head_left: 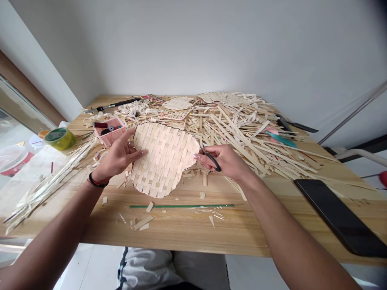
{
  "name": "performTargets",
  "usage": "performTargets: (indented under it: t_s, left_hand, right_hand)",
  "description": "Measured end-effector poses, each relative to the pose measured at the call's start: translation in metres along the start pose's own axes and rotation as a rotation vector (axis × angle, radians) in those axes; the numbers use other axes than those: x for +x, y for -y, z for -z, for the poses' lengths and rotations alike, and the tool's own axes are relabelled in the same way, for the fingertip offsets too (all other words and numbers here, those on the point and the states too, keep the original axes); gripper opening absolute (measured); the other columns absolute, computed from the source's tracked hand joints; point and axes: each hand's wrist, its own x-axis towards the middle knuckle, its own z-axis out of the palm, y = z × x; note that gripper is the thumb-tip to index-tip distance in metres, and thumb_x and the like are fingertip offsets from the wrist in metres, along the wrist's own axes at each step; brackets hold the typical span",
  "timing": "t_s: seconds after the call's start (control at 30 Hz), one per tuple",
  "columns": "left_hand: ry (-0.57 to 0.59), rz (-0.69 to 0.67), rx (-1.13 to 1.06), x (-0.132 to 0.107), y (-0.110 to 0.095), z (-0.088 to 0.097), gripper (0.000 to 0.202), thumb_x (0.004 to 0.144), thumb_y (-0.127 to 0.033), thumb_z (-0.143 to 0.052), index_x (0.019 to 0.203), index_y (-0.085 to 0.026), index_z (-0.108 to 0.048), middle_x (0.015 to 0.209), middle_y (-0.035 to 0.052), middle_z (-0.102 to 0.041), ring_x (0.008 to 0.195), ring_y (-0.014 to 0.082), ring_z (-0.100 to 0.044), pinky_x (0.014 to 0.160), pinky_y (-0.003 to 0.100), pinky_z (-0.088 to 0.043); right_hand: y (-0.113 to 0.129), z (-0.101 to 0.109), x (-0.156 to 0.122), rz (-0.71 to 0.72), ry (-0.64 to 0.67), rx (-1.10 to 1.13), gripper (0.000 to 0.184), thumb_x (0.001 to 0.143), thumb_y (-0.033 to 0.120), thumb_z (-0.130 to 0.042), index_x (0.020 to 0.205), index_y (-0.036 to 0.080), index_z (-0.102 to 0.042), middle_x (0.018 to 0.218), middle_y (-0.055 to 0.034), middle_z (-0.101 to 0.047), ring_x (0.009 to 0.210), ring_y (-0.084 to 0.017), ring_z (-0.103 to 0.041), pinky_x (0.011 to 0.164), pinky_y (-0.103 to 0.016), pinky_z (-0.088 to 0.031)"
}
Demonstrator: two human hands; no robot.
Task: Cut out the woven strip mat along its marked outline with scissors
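Note:
A heart-shaped piece of woven bamboo strips (163, 159) is held up above the table, tilted toward me, with a dark line along much of its edge. My left hand (119, 155) grips its left edge, thumb on the front face. At the right edge, my right hand (222, 159) is closed round small scissors with a black handle (214, 161). The right thumb touches the woven edge. The scissors' blades are mostly hidden behind the fingers and the weave.
Loose bamboo strips (236, 133) heap behind and right. A pink basket (109, 139) holds small spools. A black phone (338, 217) lies right. Green-yellow tape (59, 139) stands left. Along the front lie a thin green strip (181, 206) and scraps (143, 222).

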Motion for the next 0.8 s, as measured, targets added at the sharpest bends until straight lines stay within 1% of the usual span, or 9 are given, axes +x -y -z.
performTargets:
  t_s: [0.07, 0.13, 0.2, 0.3, 0.37, 0.43, 0.5, 0.57, 0.8]
  left_hand:
    - [0.002, -0.005, -0.009, 0.0004, -0.0014, 0.0000, 0.064, 0.074, -0.024, -0.099, 0.129, -0.023, -0.069, 0.106, 0.0088, -0.072, 0.103, 0.0327, -0.076, 0.073, 0.040, -0.069]
    - [0.001, -0.005, -0.007, 0.0004, -0.0022, 0.0002, 0.062, 0.075, -0.025, -0.099, 0.129, -0.022, -0.069, 0.104, 0.0088, -0.072, 0.102, 0.0322, -0.077, 0.072, 0.040, -0.069]
    - [0.009, -0.003, 0.008, 0.0002, -0.0016, 0.0010, 0.061, 0.075, -0.029, -0.099, 0.128, -0.022, -0.069, 0.100, 0.0075, -0.072, 0.094, 0.0293, -0.078, 0.067, 0.036, -0.068]
    - [0.047, -0.017, 0.004, -0.0004, 0.0017, 0.0034, 0.060, 0.077, -0.034, -0.099, 0.127, -0.024, -0.070, 0.089, 0.0046, -0.071, 0.079, 0.0240, -0.075, 0.054, 0.029, -0.062]
    - [0.061, -0.027, -0.008, -0.0005, 0.0044, 0.0051, 0.059, 0.077, -0.033, -0.099, 0.128, -0.025, -0.069, 0.083, 0.0026, -0.069, 0.070, 0.0212, -0.071, 0.048, 0.027, -0.057]
    - [0.061, -0.016, 0.001, -0.0002, 0.0062, 0.0064, 0.059, 0.078, -0.032, -0.098, 0.129, -0.026, -0.069, 0.077, 0.0000, -0.065, 0.062, 0.0180, -0.066, 0.045, 0.024, -0.051]
    - [0.056, 0.009, 0.021, 0.0002, 0.0068, 0.0070, 0.061, 0.079, -0.030, -0.098, 0.131, -0.026, -0.067, 0.073, -0.0022, -0.061, 0.057, 0.0152, -0.060, 0.044, 0.023, -0.045]
    - [0.054, 0.032, 0.037, 0.0005, 0.0065, 0.0073, 0.061, 0.080, -0.030, -0.097, 0.132, -0.026, -0.066, 0.072, -0.0033, -0.058, 0.055, 0.0134, -0.055, 0.044, 0.022, -0.039]
    - [0.063, 0.021, 0.063, -0.0005, 0.0068, 0.0083, 0.060, 0.080, -0.030, -0.097, 0.131, -0.027, -0.066, 0.065, -0.0060, -0.049, 0.051, 0.0112, -0.047, 0.042, 0.022, -0.029]
  right_hand:
    - [0.0016, 0.0007, -0.0008, 0.024, -0.009, -0.015, 0.068, 0.080, 0.075, -0.085, 0.058, 0.019, -0.054, 0.057, 0.0021, -0.049, 0.057, -0.010, -0.041, 0.056, -0.029, -0.029]
    - [0.0028, 0.0007, -0.0008, 0.016, -0.010, -0.006, 0.067, 0.078, 0.075, -0.086, 0.060, 0.019, -0.055, 0.057, 0.0021, -0.050, 0.057, -0.011, -0.042, 0.056, -0.028, -0.030]
    - [0.0035, 0.0000, -0.0002, -0.021, 0.009, 0.012, 0.064, 0.075, 0.075, -0.088, 0.065, 0.019, -0.060, 0.059, 0.0014, -0.053, 0.057, -0.012, -0.046, 0.055, -0.028, -0.032]
    - [0.0038, -0.0010, 0.0004, -0.047, 0.045, 0.040, 0.064, 0.071, 0.078, -0.090, 0.070, 0.019, -0.064, 0.062, 0.0004, -0.057, 0.059, -0.013, -0.051, 0.055, -0.028, -0.037]
    - [0.0039, -0.0012, 0.0001, -0.028, 0.045, 0.038, 0.065, 0.072, 0.079, -0.088, 0.067, 0.020, -0.061, 0.061, 0.0010, -0.055, 0.058, -0.013, -0.048, 0.055, -0.028, -0.037]
    - [0.0036, -0.0008, -0.0006, 0.000, 0.034, 0.012, 0.067, 0.077, 0.079, -0.085, 0.062, 0.020, -0.056, 0.058, 0.0017, -0.052, 0.056, -0.011, -0.045, 0.054, -0.028, -0.032]
    - [0.0029, -0.0002, -0.0012, 0.030, 0.019, -0.018, 0.069, 0.081, 0.077, -0.083, 0.058, 0.020, -0.052, 0.056, 0.0025, -0.048, 0.055, -0.010, -0.041, 0.055, -0.029, -0.028]
    - [0.0018, 0.0000, -0.0010, 0.045, 0.013, -0.029, 0.070, 0.082, 0.077, -0.083, 0.057, 0.020, -0.051, 0.056, 0.0030, -0.046, 0.055, -0.010, -0.039, 0.055, -0.029, -0.027]
    - [-0.0027, -0.0037, 0.0023, -0.056, 0.047, 0.053, 0.066, 0.071, 0.079, -0.089, 0.068, 0.020, -0.060, 0.062, 0.0010, -0.056, 0.058, -0.013, -0.051, 0.053, -0.028, -0.036]
